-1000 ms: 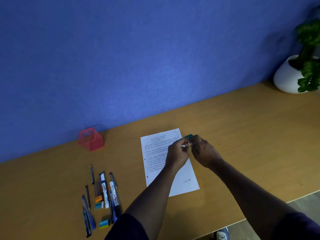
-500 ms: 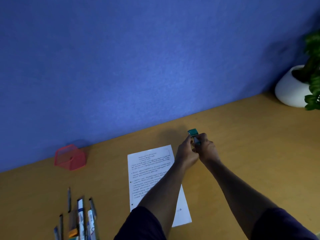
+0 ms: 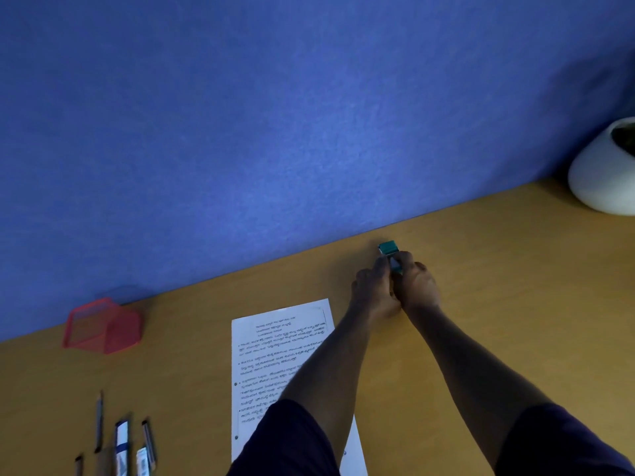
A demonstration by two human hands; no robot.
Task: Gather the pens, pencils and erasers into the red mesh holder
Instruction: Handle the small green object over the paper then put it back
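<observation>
Near the back of the wooden desk (image 3: 481, 304), close to the blue wall (image 3: 275, 115), your two hands meet around a small teal object (image 3: 389, 249). Your left hand (image 3: 372, 292) curls its fingers against the object's left side, and your right hand (image 3: 417, 286) wraps it from the right, so both are closed on it together; its upper end sticks out above your fingertips. (What the object is, an eraser or something else, you cannot make out at this size.)

The red mesh holder (image 3: 103, 326) lies tipped on its side far to the left, against the wall line, well apart from your hands. Between it and your arms lies a printed sheet of paper (image 3: 275, 355), flat on the desk, its lower right part covered by your left forearm and dark sleeve (image 3: 292, 441).

At the lower left edge of the view you can see the upper ends of the pens and pencils (image 3: 120, 441), laid roughly parallel, partly cut off by the frame. A white round pot (image 3: 601, 176) stands at the far right, by the wall.
</observation>
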